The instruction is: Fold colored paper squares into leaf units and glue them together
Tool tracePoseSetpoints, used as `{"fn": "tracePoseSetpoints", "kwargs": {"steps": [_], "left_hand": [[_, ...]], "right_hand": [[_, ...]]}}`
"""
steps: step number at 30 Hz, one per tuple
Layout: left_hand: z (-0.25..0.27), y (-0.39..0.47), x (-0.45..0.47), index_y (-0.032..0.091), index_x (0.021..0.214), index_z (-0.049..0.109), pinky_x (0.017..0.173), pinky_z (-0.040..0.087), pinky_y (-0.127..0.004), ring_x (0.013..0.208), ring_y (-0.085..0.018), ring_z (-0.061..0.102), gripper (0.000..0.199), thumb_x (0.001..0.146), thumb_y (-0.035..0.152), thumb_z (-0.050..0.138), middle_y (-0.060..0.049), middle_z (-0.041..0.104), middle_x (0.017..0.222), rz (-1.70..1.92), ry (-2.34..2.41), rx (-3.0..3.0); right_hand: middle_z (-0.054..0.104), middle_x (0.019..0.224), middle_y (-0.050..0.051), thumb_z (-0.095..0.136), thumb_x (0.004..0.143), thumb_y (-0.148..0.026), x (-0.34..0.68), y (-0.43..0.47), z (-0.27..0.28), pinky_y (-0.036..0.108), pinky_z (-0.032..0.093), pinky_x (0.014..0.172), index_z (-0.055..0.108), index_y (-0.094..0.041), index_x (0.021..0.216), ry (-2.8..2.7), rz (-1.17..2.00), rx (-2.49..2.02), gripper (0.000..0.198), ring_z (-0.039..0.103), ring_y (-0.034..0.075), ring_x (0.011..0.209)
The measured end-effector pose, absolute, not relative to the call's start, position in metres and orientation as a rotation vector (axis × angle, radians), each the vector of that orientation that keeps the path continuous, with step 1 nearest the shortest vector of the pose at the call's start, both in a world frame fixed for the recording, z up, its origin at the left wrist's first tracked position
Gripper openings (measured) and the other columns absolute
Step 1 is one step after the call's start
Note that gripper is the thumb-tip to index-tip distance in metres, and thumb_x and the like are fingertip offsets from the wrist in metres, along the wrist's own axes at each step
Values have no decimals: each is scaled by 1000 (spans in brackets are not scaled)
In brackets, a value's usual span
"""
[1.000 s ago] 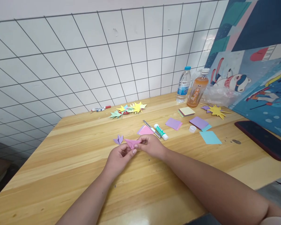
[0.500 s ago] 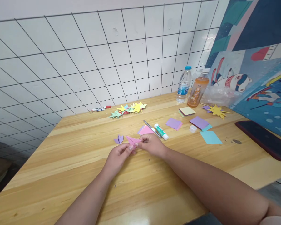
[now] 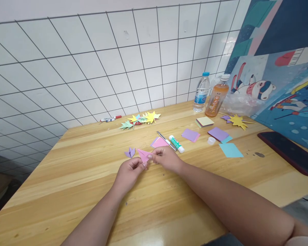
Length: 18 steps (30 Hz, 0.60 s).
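Head-worn view, sighted from above the near side of the table [image 3: 66, 177]; facing forward and down toward the tiled wall [image 3: 118, 71]; close range, left hand [image 3: 128, 173] and right hand [image 3: 167, 159] just below frame centre.

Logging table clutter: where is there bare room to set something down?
Widest: the wooden tabletop left of the left hand and purple folded paper. Others: between the left forearm and right forearm, and between the right forearm and blue paper square. It is crowded just beyond the right hand, around the glue stick and pink paper sheet.
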<state>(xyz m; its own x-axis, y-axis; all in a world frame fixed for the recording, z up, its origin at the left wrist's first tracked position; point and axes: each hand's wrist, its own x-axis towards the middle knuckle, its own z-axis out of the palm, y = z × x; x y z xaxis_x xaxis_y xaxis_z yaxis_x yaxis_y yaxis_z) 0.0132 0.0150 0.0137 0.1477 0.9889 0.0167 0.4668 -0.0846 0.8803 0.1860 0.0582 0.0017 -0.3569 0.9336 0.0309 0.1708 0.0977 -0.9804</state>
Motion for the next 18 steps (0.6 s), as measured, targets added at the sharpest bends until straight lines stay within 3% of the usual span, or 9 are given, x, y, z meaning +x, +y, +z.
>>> {"fn": "tracePoseSetpoints", "kwargs": {"steps": [7,13,18], "left_hand": [[14,15,11,17,62,58,52,32,-22,53,-11,44,23,73,36,58,4,50,54,913,1441,1600],[14,16,13,16,84,67,61,41,-24,69,-18,57,29,72,41,62,-1,65,71,910,1388,1603],[10,18,12,15,79,68,60,42,-26,68,-19,58,29,71,42,64,-2,66,69,940,1417,1587]], "right_hand": [[58,57,-1,68,67,-45,187,58,0,21,37,51,68,-14,70,-1655,1292,-1134,31,49,10,54],[61,61,0,67,68,-38,186,56,2,20,36,51,67,-15,69,-1704,1260,-1116,23,50,10,56],[61,61,-1,64,72,-33,186,53,4,19,34,49,66,-15,69,-1801,1223,-1092,18,49,9,54]]}}
